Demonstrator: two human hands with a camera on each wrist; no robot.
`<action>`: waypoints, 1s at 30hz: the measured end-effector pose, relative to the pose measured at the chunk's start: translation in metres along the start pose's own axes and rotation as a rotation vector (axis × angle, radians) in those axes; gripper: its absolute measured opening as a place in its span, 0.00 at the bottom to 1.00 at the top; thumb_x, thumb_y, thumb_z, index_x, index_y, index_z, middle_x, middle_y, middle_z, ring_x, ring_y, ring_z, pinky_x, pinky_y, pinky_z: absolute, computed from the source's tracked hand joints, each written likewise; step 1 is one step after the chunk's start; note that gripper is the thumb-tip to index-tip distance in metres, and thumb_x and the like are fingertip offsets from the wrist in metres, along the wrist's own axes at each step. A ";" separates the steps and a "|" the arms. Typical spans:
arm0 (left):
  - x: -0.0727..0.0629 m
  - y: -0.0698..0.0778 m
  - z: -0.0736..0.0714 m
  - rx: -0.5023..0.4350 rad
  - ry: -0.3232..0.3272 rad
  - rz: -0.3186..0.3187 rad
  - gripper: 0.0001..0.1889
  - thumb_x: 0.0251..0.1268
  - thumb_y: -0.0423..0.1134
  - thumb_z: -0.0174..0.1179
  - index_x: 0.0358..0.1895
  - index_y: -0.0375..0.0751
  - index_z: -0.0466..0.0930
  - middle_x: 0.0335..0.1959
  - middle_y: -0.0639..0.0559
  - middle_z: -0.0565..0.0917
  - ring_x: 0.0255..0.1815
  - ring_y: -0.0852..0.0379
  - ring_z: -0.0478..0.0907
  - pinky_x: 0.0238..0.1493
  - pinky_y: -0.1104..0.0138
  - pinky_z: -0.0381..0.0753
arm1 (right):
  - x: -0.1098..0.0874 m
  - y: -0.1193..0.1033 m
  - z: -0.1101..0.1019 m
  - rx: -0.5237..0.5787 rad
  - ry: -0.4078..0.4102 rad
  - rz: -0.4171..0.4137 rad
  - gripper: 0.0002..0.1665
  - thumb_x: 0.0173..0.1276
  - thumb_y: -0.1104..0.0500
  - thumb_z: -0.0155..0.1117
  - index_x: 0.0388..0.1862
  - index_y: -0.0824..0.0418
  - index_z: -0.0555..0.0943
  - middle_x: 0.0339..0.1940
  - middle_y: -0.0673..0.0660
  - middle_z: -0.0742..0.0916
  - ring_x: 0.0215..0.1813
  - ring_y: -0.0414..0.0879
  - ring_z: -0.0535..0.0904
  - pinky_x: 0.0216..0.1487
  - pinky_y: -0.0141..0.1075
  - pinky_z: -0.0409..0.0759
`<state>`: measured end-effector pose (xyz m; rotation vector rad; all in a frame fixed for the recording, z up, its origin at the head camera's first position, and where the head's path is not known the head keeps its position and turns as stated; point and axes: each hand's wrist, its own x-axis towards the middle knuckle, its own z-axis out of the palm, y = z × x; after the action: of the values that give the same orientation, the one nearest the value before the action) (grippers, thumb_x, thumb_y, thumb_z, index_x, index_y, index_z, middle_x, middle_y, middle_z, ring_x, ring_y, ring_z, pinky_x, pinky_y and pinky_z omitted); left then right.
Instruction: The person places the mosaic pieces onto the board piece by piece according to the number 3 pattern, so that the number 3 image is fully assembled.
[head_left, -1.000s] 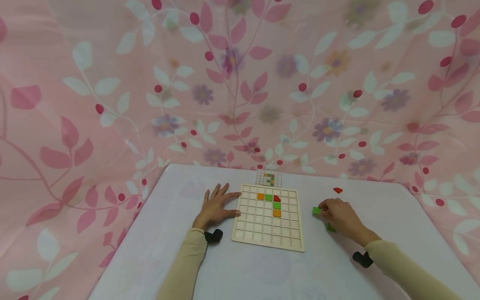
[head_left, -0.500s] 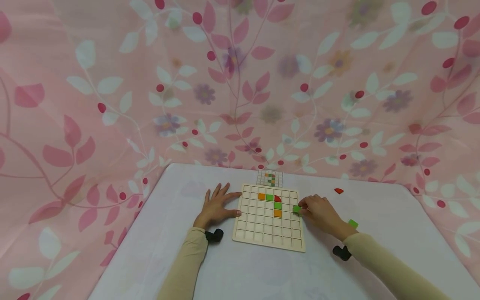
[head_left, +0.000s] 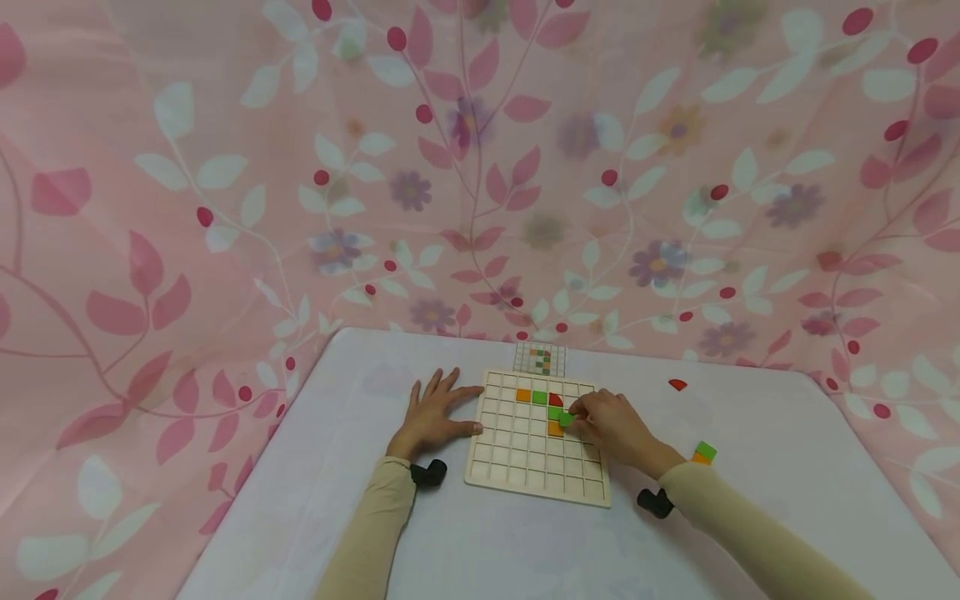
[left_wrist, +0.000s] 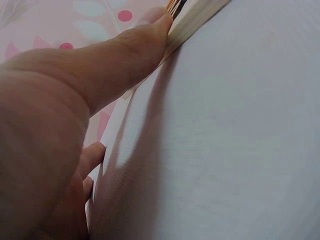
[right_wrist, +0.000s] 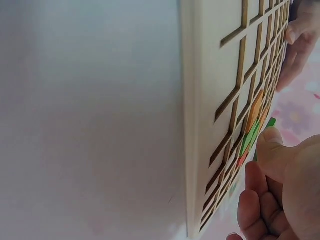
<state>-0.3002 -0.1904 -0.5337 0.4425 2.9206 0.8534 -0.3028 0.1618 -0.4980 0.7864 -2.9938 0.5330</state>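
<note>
My right hand (head_left: 617,427) pinches a green square tile (head_left: 566,419) between thumb and fingers, close over the wooden grid board (head_left: 510,467). On the board an orange tile (head_left: 523,395), a green tile (head_left: 539,397) and a red quarter-round tile (head_left: 556,400) form a row. Below the red one lie another green tile (head_left: 553,412) and an orange tile (head_left: 555,429), both partly covered by the held tile. At the board's left edge rests my left hand (head_left: 431,417), fingers spread, thumb and index fingertips touching the rim. In the left wrist view its thumb (left_wrist: 135,52) presses the board's side.
Behind the board lies a small card (head_left: 522,359) printed with a grid and coloured squares. To the right are a red quarter-round tile (head_left: 678,384) and, beside the right sleeve, a green tile (head_left: 706,450) next to an orange one (head_left: 701,459). A floral cloth hangs behind the white table (head_left: 480,546).
My right hand has picked up the green tile from the table at the right and carried it left over the board. The left hand has stayed at the board's edge.
</note>
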 end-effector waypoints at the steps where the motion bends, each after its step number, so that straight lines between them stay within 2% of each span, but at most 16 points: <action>1: 0.000 0.000 0.000 0.001 0.001 0.000 0.39 0.63 0.63 0.72 0.77 0.64 0.74 0.89 0.44 0.53 0.90 0.35 0.39 0.82 0.30 0.31 | 0.001 -0.002 0.000 0.004 -0.001 -0.001 0.14 0.68 0.52 0.79 0.47 0.58 0.88 0.38 0.46 0.88 0.44 0.43 0.76 0.50 0.44 0.72; 9: 0.001 -0.001 0.001 -0.005 0.005 -0.001 0.39 0.63 0.63 0.73 0.77 0.64 0.74 0.89 0.44 0.53 0.90 0.36 0.38 0.82 0.30 0.30 | 0.005 -0.009 0.008 0.054 0.018 -0.042 0.11 0.68 0.54 0.78 0.43 0.57 0.89 0.34 0.44 0.87 0.40 0.40 0.75 0.47 0.41 0.73; 13: 0.001 -0.002 0.001 -0.003 0.005 0.000 0.39 0.62 0.63 0.73 0.77 0.64 0.74 0.89 0.43 0.53 0.90 0.36 0.39 0.82 0.30 0.30 | 0.007 -0.010 0.012 0.062 0.039 -0.071 0.10 0.68 0.54 0.79 0.42 0.57 0.89 0.31 0.43 0.85 0.37 0.39 0.73 0.44 0.38 0.72; 21: 0.001 -0.002 0.001 0.000 0.004 -0.005 0.39 0.62 0.63 0.73 0.77 0.64 0.74 0.89 0.43 0.53 0.90 0.35 0.39 0.82 0.30 0.31 | 0.014 -0.017 0.016 0.124 0.032 -0.102 0.11 0.68 0.52 0.79 0.42 0.58 0.90 0.30 0.43 0.84 0.37 0.39 0.72 0.41 0.34 0.74; 30: 0.001 -0.001 0.001 0.007 0.010 -0.006 0.39 0.62 0.64 0.73 0.77 0.66 0.74 0.89 0.45 0.53 0.90 0.36 0.38 0.82 0.30 0.30 | 0.019 -0.023 0.023 0.108 0.051 -0.128 0.12 0.66 0.52 0.80 0.42 0.58 0.91 0.25 0.41 0.81 0.33 0.37 0.71 0.37 0.32 0.70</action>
<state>-0.3012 -0.1899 -0.5351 0.4316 2.9328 0.8480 -0.3065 0.1263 -0.5100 0.9490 -2.8638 0.7033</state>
